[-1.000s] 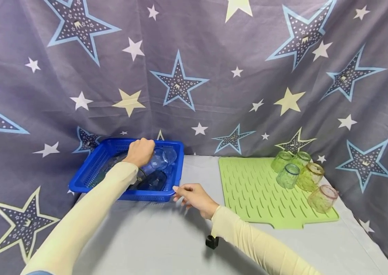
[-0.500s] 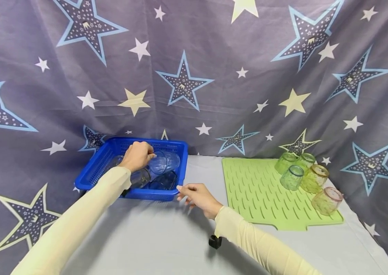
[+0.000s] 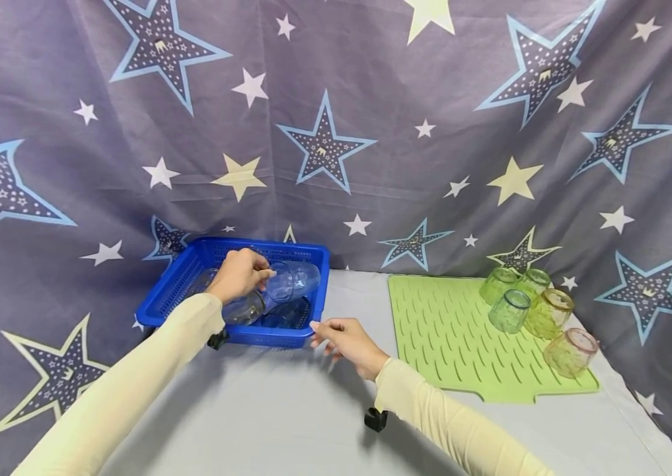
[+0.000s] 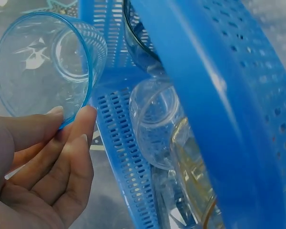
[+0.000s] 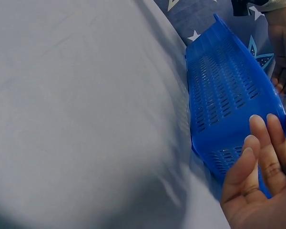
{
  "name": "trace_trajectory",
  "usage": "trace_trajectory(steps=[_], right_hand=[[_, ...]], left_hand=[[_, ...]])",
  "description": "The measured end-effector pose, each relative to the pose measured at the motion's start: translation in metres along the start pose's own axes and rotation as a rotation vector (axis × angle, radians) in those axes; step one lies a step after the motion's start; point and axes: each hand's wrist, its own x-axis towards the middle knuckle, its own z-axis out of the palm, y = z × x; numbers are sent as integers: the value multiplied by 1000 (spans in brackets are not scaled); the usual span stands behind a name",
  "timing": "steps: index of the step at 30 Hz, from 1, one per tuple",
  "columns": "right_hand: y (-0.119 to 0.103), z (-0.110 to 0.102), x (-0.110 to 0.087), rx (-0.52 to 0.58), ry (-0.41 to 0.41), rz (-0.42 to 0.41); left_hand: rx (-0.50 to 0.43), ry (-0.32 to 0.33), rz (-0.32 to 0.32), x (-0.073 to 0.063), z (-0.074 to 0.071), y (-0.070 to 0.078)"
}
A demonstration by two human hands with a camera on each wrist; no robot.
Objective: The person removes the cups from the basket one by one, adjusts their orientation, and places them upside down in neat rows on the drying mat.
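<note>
My left hand [image 3: 239, 272] is over the blue plastic basket [image 3: 157, 309]. Its thumb and fingers pinch the rim of a clear glass with a blue tint [image 4: 43, 62], tilted on its side, its mouth towards the hand. Below it in the basket lie several more glasses, among them a clear glass [image 4: 155, 121], an amber-rimmed glass [image 4: 193, 167] and a dark blue glass [image 3: 288, 314]. My right hand [image 3: 350, 344] holds the basket's near right corner, thumb at the rim and fingers against the outer wall [image 5: 229, 90].
To the right a green ridged drying mat [image 3: 443, 330] lies on the white-covered table [image 3: 288, 410]. Several coloured glasses stand upside down at its right side, including a blue-green glass [image 3: 509, 311] and a pink glass [image 3: 571, 352]. A star-patterned curtain [image 3: 312, 211] hangs behind.
My left hand has drawn back from deeper in the basket and now has the tinted glass by its rim, tipped above the others. The right hand keeps its place at the corner.
</note>
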Motion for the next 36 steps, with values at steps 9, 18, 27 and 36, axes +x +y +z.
trace_trajectory(steps=[9,18,27,36], right_hand=[[1,-3,0,-11,-1,15],[4,-2,0,-4,6,14],[9,-6,-1,77,-14,27],[8,-38,6,406,-79,4]], left_hand=[[-166,-20,-26,-9,3,8],[-278,-58,4,-14,14,17],[-343,-95,-36,-22,22,25],[-375,-125,12,-24,23,28]])
